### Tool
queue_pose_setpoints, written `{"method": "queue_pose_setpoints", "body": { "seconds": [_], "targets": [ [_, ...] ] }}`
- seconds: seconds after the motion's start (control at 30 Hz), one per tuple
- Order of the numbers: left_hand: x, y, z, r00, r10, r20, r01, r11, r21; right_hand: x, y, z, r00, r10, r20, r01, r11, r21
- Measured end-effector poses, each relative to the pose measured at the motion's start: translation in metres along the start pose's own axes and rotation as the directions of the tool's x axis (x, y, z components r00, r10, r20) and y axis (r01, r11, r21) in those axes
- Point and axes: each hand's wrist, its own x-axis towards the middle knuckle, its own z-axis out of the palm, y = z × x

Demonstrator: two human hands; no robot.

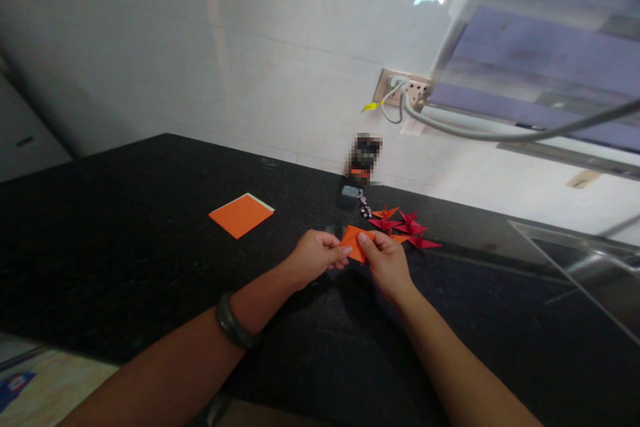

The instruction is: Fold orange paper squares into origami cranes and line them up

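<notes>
A folded piece of orange origami paper (353, 242) is held up between my two hands over the dark countertop. My left hand (319, 255) pinches its left edge between thumb and fingers. On the other side, my right hand (387, 261) grips the paper with the thumb lying across its front. Just beyond my right hand several folded paper cranes (410, 221), red and orange, lie grouped together. Off to the left rests a stack of square orange paper (242, 216), a pale green sheet edge peeking out behind it.
A phone-like object with a blurred screen (365, 159) leans on the wall, with a beaded strap (366, 205) beside its base. A metal sink (590, 267) borders the counter (150, 247) at right. A cable (465, 133) runs from the wall socket (400, 88).
</notes>
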Motion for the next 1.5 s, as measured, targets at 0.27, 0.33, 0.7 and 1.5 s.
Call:
{"method": "queue_pose_setpoints", "body": {
  "seconds": [0.27, 0.33, 0.7, 1.5],
  "targets": [
    [0.002, -0.005, -0.001, 0.99, 0.134, -0.039, -0.132, 0.989, 0.068, 0.0, 0.001, -0.001, 0.995, -0.092, 0.037, 0.098, 0.972, -0.212],
    [0.002, -0.004, -0.002, 0.985, 0.166, -0.042, -0.16, 0.98, 0.12, 0.0, 0.001, -0.001, 0.992, -0.109, 0.063, 0.121, 0.966, -0.23],
    [-0.001, 0.002, -0.005, 0.976, 0.217, -0.032, -0.195, 0.925, 0.325, -0.002, -0.003, -0.002, 0.976, -0.11, 0.188, 0.15, 0.965, -0.215],
    [0.0, 0.004, -0.003, 0.995, 0.089, -0.037, -0.089, 0.996, 0.005, -0.003, -0.006, 0.004, 0.985, 0.052, 0.167, -0.047, 0.998, -0.034]
  ]
}}
